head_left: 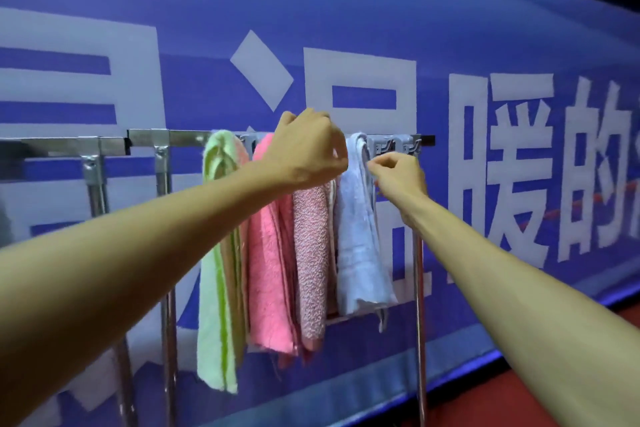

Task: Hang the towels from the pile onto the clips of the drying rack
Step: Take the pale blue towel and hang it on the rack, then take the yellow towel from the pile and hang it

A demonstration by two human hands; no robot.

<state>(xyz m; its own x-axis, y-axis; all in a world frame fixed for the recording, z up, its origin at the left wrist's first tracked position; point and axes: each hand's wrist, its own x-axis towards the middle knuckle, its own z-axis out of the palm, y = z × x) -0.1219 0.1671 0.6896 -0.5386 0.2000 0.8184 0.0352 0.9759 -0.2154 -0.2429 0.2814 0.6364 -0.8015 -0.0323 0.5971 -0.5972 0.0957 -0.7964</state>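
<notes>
- My left hand (304, 149) was up at the top bar of the silver metal drying rack (149, 138), fingers curled; I could not tell what they held, as the back of the hand hid it.
- My right hand (400, 172) pinched the right edge of the light blue towel (360, 236) just below the grey plastic clips (394, 146).
- Four towels hung side by side from the bar: the pale green striped towel (216, 270), the bright pink fluffy towel (266, 270), the speckled pink towel (311, 253), then the blue one.
- A blue banner with large white characters (346, 10) stood behind the rack, above red floor (519, 402).
</notes>
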